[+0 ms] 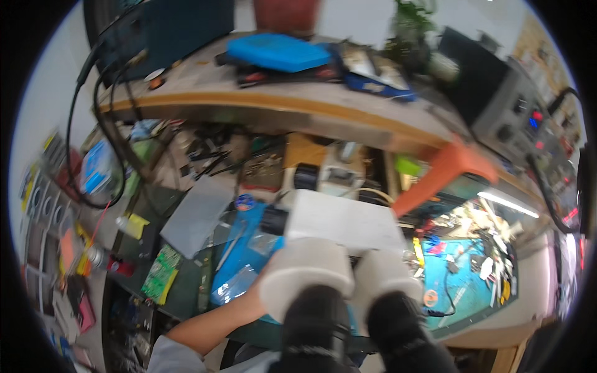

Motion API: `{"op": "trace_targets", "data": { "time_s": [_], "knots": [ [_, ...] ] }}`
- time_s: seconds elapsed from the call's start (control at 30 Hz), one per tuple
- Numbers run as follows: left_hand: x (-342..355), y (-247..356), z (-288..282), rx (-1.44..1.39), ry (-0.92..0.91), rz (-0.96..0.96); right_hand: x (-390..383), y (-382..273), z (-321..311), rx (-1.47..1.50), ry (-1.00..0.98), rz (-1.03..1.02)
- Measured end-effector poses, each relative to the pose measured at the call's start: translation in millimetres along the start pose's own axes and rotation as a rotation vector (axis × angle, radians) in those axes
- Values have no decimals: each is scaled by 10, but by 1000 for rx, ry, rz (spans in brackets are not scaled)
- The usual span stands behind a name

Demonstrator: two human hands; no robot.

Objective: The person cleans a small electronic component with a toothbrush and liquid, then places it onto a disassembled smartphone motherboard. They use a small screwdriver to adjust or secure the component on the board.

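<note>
A white stereo microscope head [342, 221] with two black eyepieces [314, 323] fills the lower middle of the head view. My left forearm rises from the lower edge, and my left hand [261, 287] goes behind the left eyepiece housing, fingers hidden. My right hand is not in view. Around that hand lie a blue mat [239, 261] with clear plastic bags [242, 283], a frosted sheet [193, 214] and a green circuit board [158, 273].
A wooden shelf [280, 93] above holds blue cases [277, 51] and a grey instrument [516, 118]. An orange lamp [435, 180] stands over a cluttered teal mat [457, 280] at right. Cables [99, 137] hang at left, beside cluttered parts.
</note>
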State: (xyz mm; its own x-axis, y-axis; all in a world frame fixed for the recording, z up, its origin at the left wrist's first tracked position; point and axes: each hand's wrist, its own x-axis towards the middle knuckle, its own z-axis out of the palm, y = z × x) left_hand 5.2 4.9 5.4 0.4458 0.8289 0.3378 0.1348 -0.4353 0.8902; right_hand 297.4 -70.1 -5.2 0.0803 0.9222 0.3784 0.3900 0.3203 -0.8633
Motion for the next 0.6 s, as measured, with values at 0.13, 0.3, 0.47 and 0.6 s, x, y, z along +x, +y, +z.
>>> {"op": "trace_targets", "data": {
  "time_s": [0.13,0.3,0.47,0.6],
  "knots": [
    [48,-33,-111,129,47,-70,266,-706,-658,121,348,-167],
    [12,-96,-358,374,103,-236,525,-701,-2452,206,891,-69],
    [-56,-359,-625,636,179,-407,1367,-424,-3990,298,1043,-142],
    [-207,-562,-856,804,216,-531,2120,-367,-4485,75,902,-325]
  ]
}}
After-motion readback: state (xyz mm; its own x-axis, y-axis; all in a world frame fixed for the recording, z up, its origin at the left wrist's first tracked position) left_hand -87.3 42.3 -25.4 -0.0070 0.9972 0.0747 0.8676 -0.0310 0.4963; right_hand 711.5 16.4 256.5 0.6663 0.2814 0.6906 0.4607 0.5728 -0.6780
